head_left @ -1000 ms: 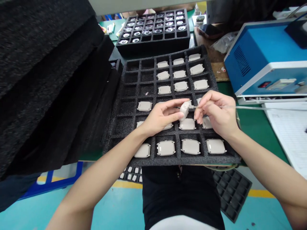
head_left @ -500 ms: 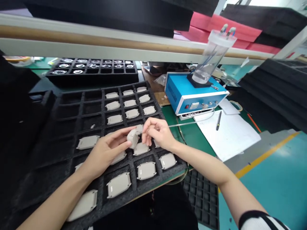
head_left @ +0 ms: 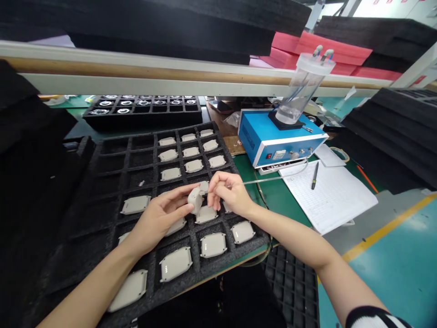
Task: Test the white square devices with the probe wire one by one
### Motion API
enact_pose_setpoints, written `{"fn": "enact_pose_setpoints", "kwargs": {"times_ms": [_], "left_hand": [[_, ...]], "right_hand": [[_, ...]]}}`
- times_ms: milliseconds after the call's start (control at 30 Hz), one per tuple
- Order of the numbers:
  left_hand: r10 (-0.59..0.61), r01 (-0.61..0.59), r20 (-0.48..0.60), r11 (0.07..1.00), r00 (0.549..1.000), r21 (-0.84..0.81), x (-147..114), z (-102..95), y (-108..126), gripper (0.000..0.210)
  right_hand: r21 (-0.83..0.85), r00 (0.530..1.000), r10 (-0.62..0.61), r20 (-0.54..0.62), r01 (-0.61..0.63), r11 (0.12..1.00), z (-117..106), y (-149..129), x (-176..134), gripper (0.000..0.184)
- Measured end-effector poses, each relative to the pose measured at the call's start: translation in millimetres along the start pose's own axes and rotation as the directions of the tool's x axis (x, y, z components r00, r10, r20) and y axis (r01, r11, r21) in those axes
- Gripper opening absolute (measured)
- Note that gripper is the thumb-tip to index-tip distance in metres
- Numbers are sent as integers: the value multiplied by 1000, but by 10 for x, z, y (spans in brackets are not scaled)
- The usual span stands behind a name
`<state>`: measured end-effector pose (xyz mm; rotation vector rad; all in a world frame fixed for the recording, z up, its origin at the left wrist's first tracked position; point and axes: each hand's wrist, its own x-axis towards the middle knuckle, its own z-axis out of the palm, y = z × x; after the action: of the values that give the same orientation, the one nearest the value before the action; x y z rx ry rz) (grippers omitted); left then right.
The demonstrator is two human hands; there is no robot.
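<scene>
fingers clamped: your left hand [head_left: 160,216] on a beige case [head_left: 194,200]; right hand [head_left: 232,195] on clear tubing [head_left: 259,181] at three o'clock;
case likely light, stiff, slick; grip its edges

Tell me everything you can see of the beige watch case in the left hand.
The beige watch case has rounded corners and looks like smooth, hard plastic. It is tilted up on edge above the black foam tray, gripped between the thumb and fingers of the left hand. Beside it, the right hand holds a clear tube; whether the tube's tip touches the case is too small to tell.
</scene>
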<state>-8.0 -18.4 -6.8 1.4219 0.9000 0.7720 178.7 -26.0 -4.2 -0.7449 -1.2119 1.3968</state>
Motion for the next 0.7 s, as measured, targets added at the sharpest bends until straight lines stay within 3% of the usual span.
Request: {"fn": "enact_pose_setpoints", "kwargs": {"times_ms": [700], "left_hand": [[0,0,-8,1000,1000,3,-10,27,33,48]], "right_hand": [[1,1000,10,2,-10,1000,0,0,2,1]]}}
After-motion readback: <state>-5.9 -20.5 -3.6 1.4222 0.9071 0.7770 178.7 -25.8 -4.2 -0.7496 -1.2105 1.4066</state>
